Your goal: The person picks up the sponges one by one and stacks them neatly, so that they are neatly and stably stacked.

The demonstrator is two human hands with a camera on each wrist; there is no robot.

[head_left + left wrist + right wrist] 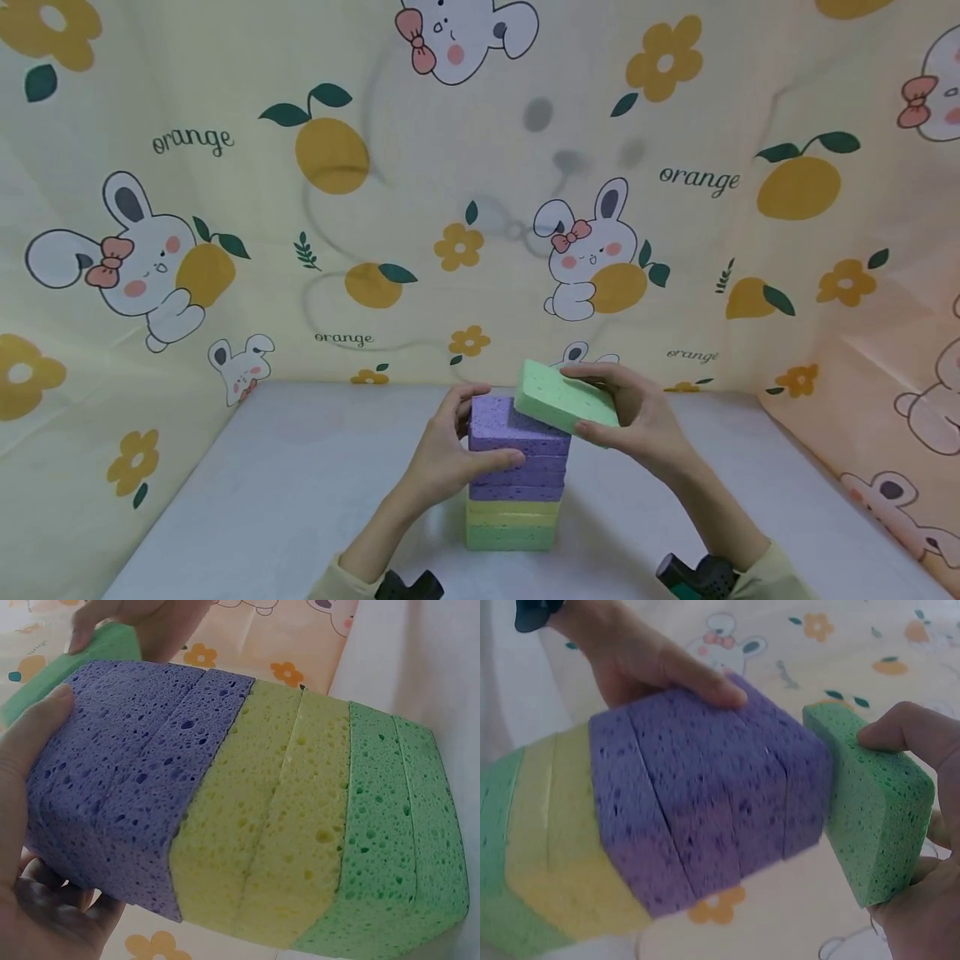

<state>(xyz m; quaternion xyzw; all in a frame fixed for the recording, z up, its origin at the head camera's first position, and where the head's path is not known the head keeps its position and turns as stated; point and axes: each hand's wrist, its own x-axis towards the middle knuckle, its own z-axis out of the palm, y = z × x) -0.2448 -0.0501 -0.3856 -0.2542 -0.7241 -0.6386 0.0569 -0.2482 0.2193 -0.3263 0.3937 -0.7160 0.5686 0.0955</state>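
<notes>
A stack of sponges stands on the white table, with green ones (405, 825) at the bottom, yellow ones (262, 802) in the middle and several purple ones (517, 429) on top. My left hand (453, 454) grips the purple part, its thumb across the near face and its fingers round the left side. In my right hand (637, 412), a loose green sponge (562, 396) is pinched between thumb and fingers. It sits tilted at the top right of the stack, close to the uppermost purple sponge; whether they touch, I cannot tell.
The white table (300, 483) stretches out on both sides of the stack. Behind it hangs a cream cloth (465, 300) printed with rabbits, oranges and flowers, which also runs along the sides. Dark wrist cameras (408, 586) sit on both wrists.
</notes>
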